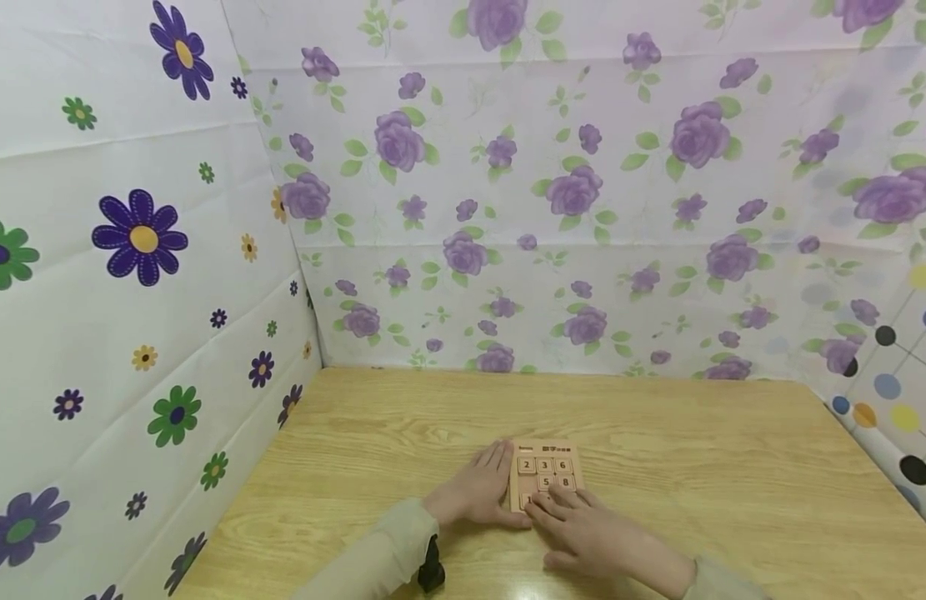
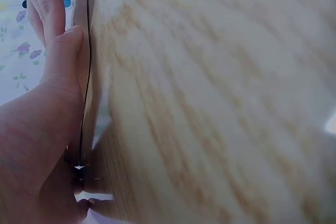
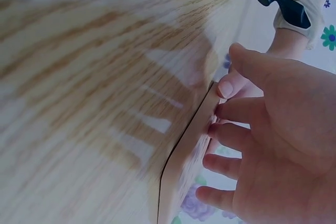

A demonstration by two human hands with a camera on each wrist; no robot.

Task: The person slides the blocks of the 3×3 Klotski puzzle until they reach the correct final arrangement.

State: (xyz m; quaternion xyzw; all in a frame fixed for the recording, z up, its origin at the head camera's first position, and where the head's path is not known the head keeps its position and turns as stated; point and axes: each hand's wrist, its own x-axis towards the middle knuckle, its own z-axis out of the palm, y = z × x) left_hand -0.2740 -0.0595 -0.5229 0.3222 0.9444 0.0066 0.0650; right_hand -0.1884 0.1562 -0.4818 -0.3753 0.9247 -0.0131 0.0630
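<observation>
A wooden number sliding puzzle (image 1: 528, 483) lies flat on the table, with tiles 2, 3, 6, 5, 8 and 1 readable. My left hand (image 1: 479, 493) rests along its left side, fingers straight and thumb stretched along the near edge. In the left wrist view that thumb (image 2: 65, 51) touches the puzzle's edge (image 2: 80, 11). Over the lower right tiles lies my right hand (image 1: 593, 531), its fingers extended and covering part of the bottom row. From the right wrist view, the fingertips of the right hand (image 3: 289, 135) touch the puzzle's top (image 3: 184, 166).
The wood-grain table (image 1: 695, 450) extends around the puzzle. Flowered cloth (image 1: 508, 275) hangs behind it, another flowered sheet (image 1: 230, 350) on the left, a dotted one (image 1: 890, 358) on the right. A black strap (image 1: 431, 568) hangs at the left wrist.
</observation>
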